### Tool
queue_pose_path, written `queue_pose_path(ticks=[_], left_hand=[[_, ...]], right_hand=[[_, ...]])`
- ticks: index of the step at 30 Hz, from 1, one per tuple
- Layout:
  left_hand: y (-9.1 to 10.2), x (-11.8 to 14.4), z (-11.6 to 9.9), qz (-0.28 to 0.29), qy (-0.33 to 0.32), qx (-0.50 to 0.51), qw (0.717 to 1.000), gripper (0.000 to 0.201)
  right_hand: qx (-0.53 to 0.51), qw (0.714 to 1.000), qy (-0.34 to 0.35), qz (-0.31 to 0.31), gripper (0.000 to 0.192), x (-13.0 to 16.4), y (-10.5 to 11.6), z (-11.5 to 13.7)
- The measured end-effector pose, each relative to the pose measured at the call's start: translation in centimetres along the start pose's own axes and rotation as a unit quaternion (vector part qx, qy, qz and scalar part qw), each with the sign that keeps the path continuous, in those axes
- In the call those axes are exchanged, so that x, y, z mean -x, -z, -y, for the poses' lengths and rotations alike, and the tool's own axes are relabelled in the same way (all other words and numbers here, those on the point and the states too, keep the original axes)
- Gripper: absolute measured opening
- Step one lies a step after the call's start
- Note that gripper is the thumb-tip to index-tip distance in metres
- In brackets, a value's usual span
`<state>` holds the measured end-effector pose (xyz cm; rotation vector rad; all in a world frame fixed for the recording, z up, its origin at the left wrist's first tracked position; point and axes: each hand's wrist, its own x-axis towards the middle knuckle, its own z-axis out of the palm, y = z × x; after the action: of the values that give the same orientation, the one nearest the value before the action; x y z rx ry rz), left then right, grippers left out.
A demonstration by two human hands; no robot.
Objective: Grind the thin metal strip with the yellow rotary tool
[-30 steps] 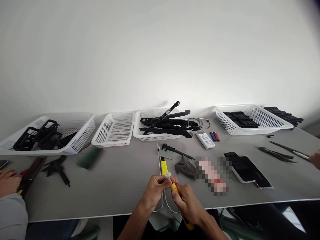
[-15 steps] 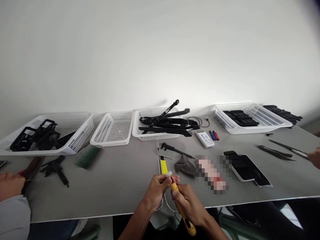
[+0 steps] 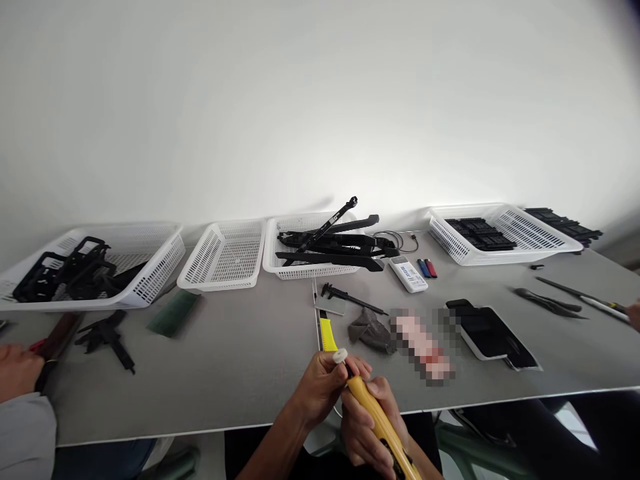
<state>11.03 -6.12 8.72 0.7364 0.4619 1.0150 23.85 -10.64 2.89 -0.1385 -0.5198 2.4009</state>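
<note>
My right hand (image 3: 370, 423) is wrapped round the thick yellow handle of a hand tool (image 3: 377, 413), which slants down toward the lower edge of the view. At its upper end shows a small white round tip (image 3: 340, 356). Fingers of my left hand (image 3: 323, 387) are closed about the neck of the tool, just below that tip. Just beyond my hands lies a yellow utility knife (image 3: 327, 335) on the grey table (image 3: 240, 373). A dark grey cloth (image 3: 373, 331) and a black caliper (image 3: 353, 297) lie to the right of the knife.
White baskets (image 3: 225, 257) line the wall, several holding black plastic parts (image 3: 335, 247). Right of centre are a white device (image 3: 409, 275), two lighters (image 3: 427, 269) and a phone (image 3: 493, 333). Other people's hands (image 3: 20, 370) show at both sides, near pliers-like tools and a green block (image 3: 175, 312).
My right hand has shifted its grip on the yellow tool, turning the handle and covering it from below. The tool's lower end has moved down and right; my left hand stays at its tip.
</note>
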Motion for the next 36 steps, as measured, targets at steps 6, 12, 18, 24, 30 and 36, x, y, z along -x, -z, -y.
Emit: queue_pose_path(ticks=[6, 12, 18, 24, 30, 36], left_hand=[[-0.6, 0.0, -0.7, 0.031, 0.004, -0.017, 0.999, 0.048], [-1.0, 0.6, -0.6, -0.035, 0.017, -0.009, 0.999, 0.043], [-0.6, 1.0, -0.2, -0.077, 0.017, -0.032, 0.996, 0.042], [-0.1, 1.1, 0.6, -0.107, 0.010, -0.054, 0.993, 0.043], [1.1, 1.1, 1.8, -0.155, 0.005, -0.060, 0.986, 0.046], [2.5, 1.4, 2.9, -0.175, 0.014, -0.049, 0.983, 0.056]], right_hand=[[0.041, 0.995, 0.005, -0.090, 0.052, 0.9, -0.1, 0.2], [0.119, 0.976, 0.042, -0.175, 0.046, 1.5, -1.5, 1.8], [0.257, 0.951, 0.005, -0.171, 0.046, 1.6, -2.8, 3.8], [0.360, 0.909, -0.022, -0.210, 0.053, 1.4, -3.4, 4.6], [0.453, 0.861, -0.018, -0.230, 0.060, 0.5, -3.4, 4.6], [0.565, 0.791, 0.017, -0.235, 0.064, -0.3, -2.2, 4.7]])
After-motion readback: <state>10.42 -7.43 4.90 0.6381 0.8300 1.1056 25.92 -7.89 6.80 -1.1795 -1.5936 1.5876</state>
